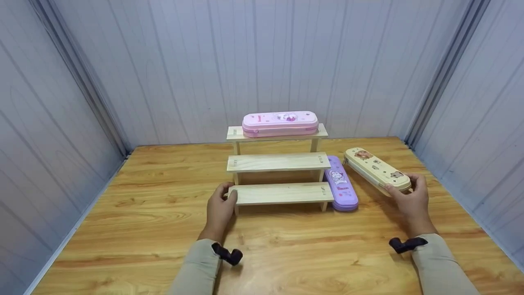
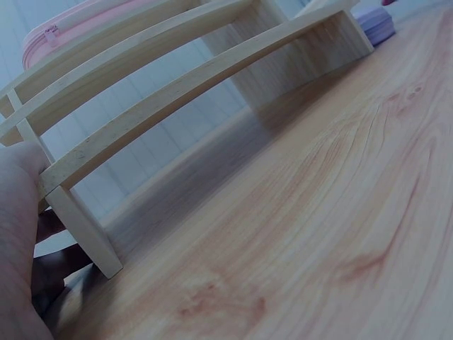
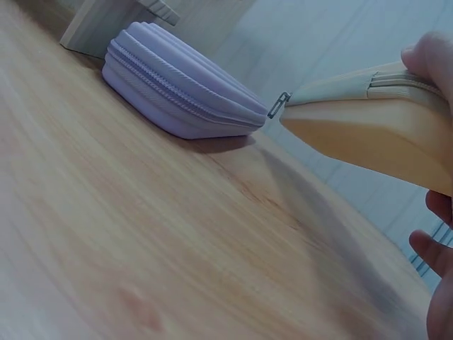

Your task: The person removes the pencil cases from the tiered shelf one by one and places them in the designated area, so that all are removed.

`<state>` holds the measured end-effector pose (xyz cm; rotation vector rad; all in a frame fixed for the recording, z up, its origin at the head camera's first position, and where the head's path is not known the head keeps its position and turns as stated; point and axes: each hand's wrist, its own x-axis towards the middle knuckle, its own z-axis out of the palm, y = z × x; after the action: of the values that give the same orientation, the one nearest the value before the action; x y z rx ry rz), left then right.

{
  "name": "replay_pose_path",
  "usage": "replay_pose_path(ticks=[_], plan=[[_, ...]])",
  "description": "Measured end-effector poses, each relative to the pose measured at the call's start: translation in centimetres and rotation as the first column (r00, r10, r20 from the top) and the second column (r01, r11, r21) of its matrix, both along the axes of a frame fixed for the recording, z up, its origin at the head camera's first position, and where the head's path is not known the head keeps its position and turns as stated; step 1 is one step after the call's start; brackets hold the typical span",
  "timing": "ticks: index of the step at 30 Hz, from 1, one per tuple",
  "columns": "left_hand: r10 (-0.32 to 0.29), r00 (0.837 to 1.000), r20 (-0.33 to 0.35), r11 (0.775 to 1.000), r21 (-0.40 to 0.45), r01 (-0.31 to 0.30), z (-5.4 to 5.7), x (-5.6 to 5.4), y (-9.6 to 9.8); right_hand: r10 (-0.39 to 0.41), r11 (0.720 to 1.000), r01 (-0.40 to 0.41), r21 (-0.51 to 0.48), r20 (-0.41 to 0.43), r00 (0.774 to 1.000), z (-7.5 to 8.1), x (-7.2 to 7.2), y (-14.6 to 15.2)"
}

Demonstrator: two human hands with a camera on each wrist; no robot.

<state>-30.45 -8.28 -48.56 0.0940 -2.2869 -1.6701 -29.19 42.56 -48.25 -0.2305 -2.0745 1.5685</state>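
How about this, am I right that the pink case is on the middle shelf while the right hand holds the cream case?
The level is wrong: the pink case sits on the top shelf, as the head view shows. The right hand does hold the cream case.

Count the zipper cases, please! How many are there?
3: a pink case on the top shelf, a purple case on the table beside the stand, and a yellow case in the right fingers. No others show.

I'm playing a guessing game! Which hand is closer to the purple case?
Right: the right hand holds the yellow case right of the purple case; the left hand is farther, gripping the shelf at its left end.
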Motion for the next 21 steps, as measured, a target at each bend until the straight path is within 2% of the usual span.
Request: replay_pose_path(ticks=[12,21], plan=[[0.001,1.000,-0.007,1.000,0.000,-0.001,-0.05,0.10,0.05,-0.027,0.993,0.014,0.114,0.110,0.994,-0.08,-0.05,-0.30],[-0.020,1.000,0.007,1.000,0.005,0.020,-0.05,0.12,-0.14,0.018,0.985,-0.048,0.168,0.175,0.984,-0.62,-0.26,-0.46]])
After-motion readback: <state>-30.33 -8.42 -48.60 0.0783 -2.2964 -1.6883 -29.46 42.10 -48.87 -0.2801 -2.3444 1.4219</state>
